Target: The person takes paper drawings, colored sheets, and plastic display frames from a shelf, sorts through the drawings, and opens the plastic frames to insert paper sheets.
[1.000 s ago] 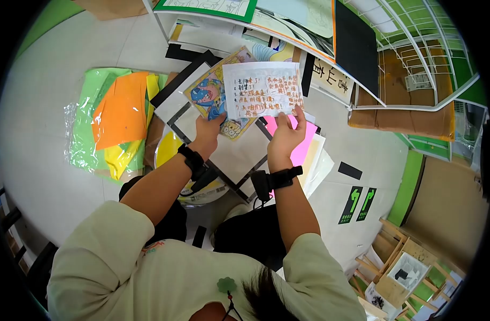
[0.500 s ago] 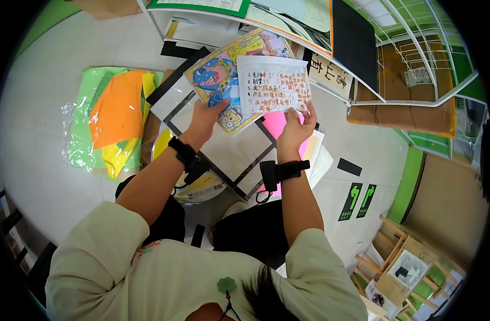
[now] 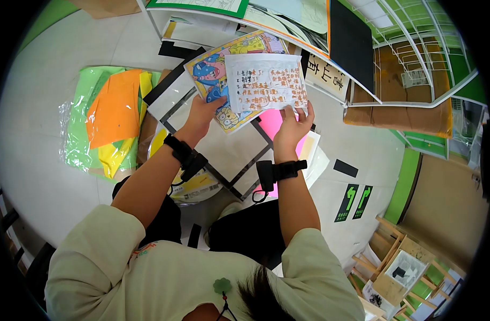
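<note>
My left hand [image 3: 203, 113] is closed on the lower left edge of a colourful cartoon picture [image 3: 208, 69]. The thumb lies on its face. My right hand [image 3: 293, 128] pinches the lower right edge of a white sheet of paper [image 3: 266, 83] with handwritten lines in black and orange. This sheet overlaps the right part of the cartoon picture and hides some of it. Beneath both hands lies a flat panel [image 3: 223, 147] with black strips across it. Pink paper [image 3: 270, 122] shows under the right hand.
Green, orange and yellow sheets [image 3: 114, 109] lie on the floor at the left, partly in clear plastic. A white shelf [image 3: 295, 40] with papers stands ahead, beside a wire rack [image 3: 416, 48]. Wooden stools [image 3: 397, 262] are at the lower right.
The handwritten sheet has shifted slightly left over the cartoon picture, covering more of it. Both hands keep their hold, and the whole view has moved a little.
</note>
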{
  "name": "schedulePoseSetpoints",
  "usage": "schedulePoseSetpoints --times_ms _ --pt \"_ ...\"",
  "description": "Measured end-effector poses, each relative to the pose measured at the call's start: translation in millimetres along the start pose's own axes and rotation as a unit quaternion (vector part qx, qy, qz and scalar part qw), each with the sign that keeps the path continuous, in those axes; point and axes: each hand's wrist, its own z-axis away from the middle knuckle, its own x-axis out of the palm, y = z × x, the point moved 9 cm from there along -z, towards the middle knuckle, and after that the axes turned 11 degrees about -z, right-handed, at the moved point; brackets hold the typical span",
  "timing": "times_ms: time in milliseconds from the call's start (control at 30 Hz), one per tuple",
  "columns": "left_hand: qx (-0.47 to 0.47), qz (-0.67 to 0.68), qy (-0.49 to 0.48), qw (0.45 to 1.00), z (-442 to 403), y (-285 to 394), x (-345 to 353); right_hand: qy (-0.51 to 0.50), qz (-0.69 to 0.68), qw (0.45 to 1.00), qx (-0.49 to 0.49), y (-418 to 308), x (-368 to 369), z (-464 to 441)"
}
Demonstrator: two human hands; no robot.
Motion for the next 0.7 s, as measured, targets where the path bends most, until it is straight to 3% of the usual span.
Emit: schedulePoseSetpoints --times_ms 167,467,567,700 --pt "-0.003 0.001 0.007 1.0 0.3 2.2 0.5 -0.019 -0.012 1.0 -0.016 1.8 1.3 -2.8" --pt "-0.002 0.002 0.022 1.0 -4.4 -4.1 -5.3 -0.021 0.007 0.998 0.054 20.2 -13.4 -19.6" --pt "-0.01 0.02 0.036 0.999 -4.8 -7.1 -8.8 0.003 -0.061 0.996 0.063 17.5 -20.4 -26.6" --pt "-0.015 0.035 0.039 0.999 -0.2 0.4 -9.2 0.117 -0.122 0.985 0.01 -5.9 -73.9 -65.1"
